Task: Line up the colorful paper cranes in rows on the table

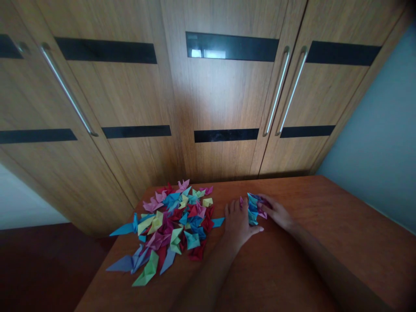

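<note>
Left hand (238, 222) lies spread, right hand (275, 211) curls, if it grips I cannot say; for the papers (252, 212) between them, light pressure should be best.

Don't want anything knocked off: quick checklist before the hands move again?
1. Both hands in view: ok. Left hand and right hand are over the table.
2. Right hand at the small group: ok, fingers at its right side.
3. Grip firm on the paper: cannot tell, contact is partly hidden.
4. Left hand well apart from the pile: not ok. A blue tip reaches right up to that hand; touching or not, cannot tell.
5. Pile well inside the left table edge: not ok. A blue bird seems to poke past it.
</note>
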`<state>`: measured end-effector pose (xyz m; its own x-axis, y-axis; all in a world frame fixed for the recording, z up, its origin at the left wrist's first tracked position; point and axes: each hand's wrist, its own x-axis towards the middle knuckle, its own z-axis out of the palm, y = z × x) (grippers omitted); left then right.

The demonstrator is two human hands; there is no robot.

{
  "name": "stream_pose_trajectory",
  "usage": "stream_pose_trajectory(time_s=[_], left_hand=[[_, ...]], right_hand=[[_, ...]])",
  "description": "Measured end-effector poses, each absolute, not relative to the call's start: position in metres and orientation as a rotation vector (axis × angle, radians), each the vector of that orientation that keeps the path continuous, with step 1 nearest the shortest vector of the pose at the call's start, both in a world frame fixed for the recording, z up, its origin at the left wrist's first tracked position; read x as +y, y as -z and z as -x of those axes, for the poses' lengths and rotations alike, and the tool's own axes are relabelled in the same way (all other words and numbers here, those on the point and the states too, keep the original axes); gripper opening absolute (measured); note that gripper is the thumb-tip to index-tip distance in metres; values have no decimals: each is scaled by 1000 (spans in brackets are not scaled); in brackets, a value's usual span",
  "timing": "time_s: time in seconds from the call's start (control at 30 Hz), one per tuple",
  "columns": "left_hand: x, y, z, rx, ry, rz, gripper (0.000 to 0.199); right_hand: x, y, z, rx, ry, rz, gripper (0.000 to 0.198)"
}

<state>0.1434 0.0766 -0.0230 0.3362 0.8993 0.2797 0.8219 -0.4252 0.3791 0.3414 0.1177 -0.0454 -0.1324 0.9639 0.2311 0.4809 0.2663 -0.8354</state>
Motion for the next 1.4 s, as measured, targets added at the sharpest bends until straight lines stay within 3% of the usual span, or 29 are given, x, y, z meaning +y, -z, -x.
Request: stream_pose_trajectory(time_s=[0.17, 0.37, 0.63, 1.13, 1.4], left_hand=[[76, 22, -141, 1486, -704, -2392, 88], [69, 23, -137, 1318, -957, -2265, 72], [57, 20, -129, 1322, -1162, -2048, 72], [51, -38, -31, 1556, -1357, -2168, 68], [57, -46, 46, 1919, -1302, -2260, 74]], right_hand=[[106, 52, -306, -1465, -921, 1211, 49], [83, 41, -274, -1009, -1047, 1066, 41], [76, 30, -243, -607, -1294, 891, 32], [94, -28, -137, -632, -1550, 618, 18], [121, -50, -78, -708, -1487, 728, 33]])
